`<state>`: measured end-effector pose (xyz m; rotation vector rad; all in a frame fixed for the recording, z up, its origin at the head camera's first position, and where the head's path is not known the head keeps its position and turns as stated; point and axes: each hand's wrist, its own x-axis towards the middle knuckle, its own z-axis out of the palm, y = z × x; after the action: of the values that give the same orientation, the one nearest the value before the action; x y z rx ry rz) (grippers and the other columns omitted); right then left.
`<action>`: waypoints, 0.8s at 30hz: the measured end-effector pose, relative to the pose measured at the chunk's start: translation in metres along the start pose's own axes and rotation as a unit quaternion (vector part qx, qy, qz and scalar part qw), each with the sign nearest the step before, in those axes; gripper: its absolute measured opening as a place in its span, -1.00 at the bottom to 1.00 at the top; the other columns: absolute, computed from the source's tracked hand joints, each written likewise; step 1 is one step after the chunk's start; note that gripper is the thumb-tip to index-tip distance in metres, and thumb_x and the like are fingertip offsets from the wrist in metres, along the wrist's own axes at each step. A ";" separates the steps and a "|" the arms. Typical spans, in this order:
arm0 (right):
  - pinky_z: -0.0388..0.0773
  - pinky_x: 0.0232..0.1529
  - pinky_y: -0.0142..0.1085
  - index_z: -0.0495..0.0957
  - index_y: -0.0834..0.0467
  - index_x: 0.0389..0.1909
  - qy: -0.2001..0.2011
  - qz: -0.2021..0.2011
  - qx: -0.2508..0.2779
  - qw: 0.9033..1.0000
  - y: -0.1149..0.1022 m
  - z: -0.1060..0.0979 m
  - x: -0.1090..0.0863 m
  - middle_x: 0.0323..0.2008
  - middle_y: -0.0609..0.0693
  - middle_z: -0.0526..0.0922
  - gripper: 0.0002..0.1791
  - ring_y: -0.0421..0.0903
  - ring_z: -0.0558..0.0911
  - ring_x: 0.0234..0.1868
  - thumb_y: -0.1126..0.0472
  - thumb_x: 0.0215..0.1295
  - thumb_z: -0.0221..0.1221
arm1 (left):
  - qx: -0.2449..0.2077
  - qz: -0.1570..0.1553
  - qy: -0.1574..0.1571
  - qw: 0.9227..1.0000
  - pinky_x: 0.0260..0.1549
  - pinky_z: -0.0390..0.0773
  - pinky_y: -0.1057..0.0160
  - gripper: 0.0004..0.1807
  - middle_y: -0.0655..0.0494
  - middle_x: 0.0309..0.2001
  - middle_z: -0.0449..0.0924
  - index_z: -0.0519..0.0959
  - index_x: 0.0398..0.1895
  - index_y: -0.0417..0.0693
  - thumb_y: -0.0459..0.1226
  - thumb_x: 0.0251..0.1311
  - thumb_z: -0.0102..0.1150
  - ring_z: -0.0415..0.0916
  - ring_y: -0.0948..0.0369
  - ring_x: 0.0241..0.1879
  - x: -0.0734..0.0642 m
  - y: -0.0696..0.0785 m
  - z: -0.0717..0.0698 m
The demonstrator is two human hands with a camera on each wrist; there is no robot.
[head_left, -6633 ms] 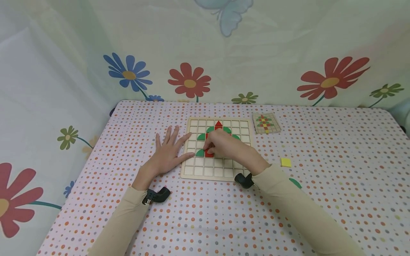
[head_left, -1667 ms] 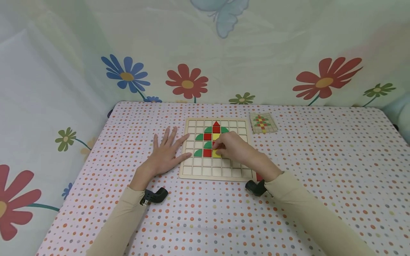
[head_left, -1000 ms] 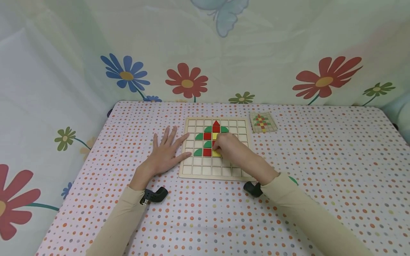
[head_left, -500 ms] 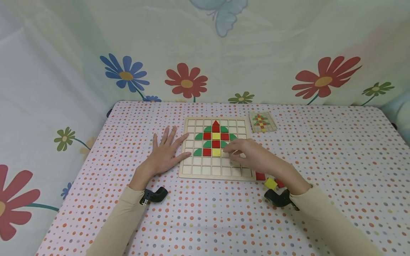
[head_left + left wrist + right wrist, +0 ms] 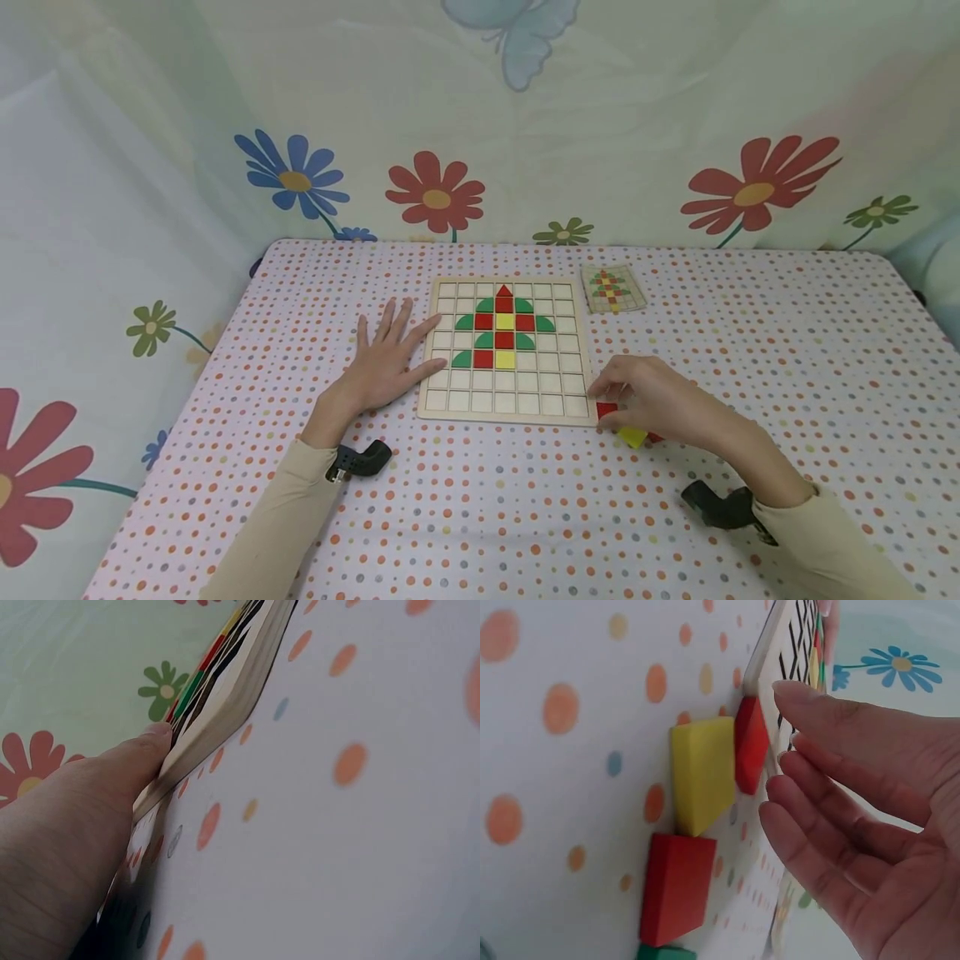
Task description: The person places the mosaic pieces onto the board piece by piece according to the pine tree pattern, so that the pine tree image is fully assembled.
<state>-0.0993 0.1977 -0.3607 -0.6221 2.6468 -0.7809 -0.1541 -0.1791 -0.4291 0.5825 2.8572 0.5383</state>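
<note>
A wooden grid board (image 5: 484,403) lies on the table, holding red, yellow and green pieces in a tree-like pattern. My left hand (image 5: 381,360) rests spread at its left side, thumb and forefinger touching the edge. In the left wrist view the thumb (image 5: 142,754) presses against that edge. Beyond the board's lower right corner, my right hand (image 5: 660,400) hovers with loosely bent fingers and nothing held. Below it in the right wrist view are a red block (image 5: 751,746) beside the board, a yellow block (image 5: 703,774), another red block (image 5: 678,889) and part of a green piece (image 5: 666,953).
A small pattern card (image 5: 613,288) with a printed tree of coloured shapes lies right of the board's upper corner. Dotted cloth covers the table (image 5: 480,517). Behind it hangs a flowered curtain (image 5: 622,125).
My right hand has left the board's middle and moved right and down to the loose blocks. Over the longer span, yellow squares appear in the pattern. The left hand stays put.
</note>
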 end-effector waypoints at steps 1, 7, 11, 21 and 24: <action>0.67 -0.21 -0.25 0.75 0.20 -0.19 -0.004 0.000 0.006 1.000 0.002 0.001 -0.001 -0.25 -0.09 0.72 -0.63 -0.14 0.66 -0.24 0.28 -0.04 0.64 | 0.000 0.000 0.000 1.000 0.45 -0.55 -0.43 -0.15 -0.15 0.70 -0.36 0.06 0.71 0.21 0.24 0.48 0.02 -0.55 -0.12 0.66 0.000 0.000 0.000; 0.69 -0.23 -0.24 0.73 0.22 -0.19 -0.011 0.009 0.025 1.000 0.009 0.004 -0.002 -0.25 -0.07 0.73 -0.63 -0.13 0.67 -0.25 0.36 -0.04 0.62 | 0.000 -0.002 0.002 1.000 0.45 -0.55 -0.43 -0.15 -0.14 0.70 -0.37 0.07 0.71 0.21 0.24 0.48 0.02 -0.56 -0.12 0.66 -0.001 0.000 0.002; 0.68 -0.25 -0.23 0.69 0.22 -0.23 -0.014 0.033 0.029 0.999 0.011 0.004 0.000 -0.29 -0.07 0.70 -0.64 -0.13 0.64 -0.29 0.41 -0.05 0.61 | -0.002 -0.003 0.002 1.000 0.45 -0.56 -0.42 -0.14 -0.14 0.71 -0.38 0.07 0.71 0.21 0.24 0.47 0.03 -0.57 -0.11 0.66 0.000 0.000 0.003; 0.63 -0.23 -0.17 0.67 0.23 -0.28 -0.021 0.057 0.027 0.998 0.011 0.004 0.004 -0.33 -0.04 0.67 -0.66 -0.10 0.60 -0.30 0.44 -0.06 0.60 | 0.007 -0.004 -0.001 1.000 0.45 -0.55 -0.42 -0.14 -0.13 0.71 -0.38 0.06 0.71 0.21 0.26 0.47 0.01 -0.57 -0.11 0.66 0.003 -0.001 0.004; 0.63 -0.23 -0.16 0.69 0.22 -0.29 -0.011 0.060 0.027 0.998 0.011 0.005 0.004 -0.34 -0.04 0.67 -0.66 -0.10 0.59 -0.30 0.42 -0.07 0.61 | 0.011 -0.006 -0.002 1.000 0.45 -0.54 -0.42 -0.14 -0.13 0.71 -0.38 0.05 0.72 0.22 0.26 0.48 0.00 -0.57 -0.11 0.66 0.003 -0.001 0.003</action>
<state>-0.1040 0.2016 -0.3715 -0.4496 2.6057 -0.8039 -0.1563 -0.1779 -0.4325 0.5700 2.8635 0.5043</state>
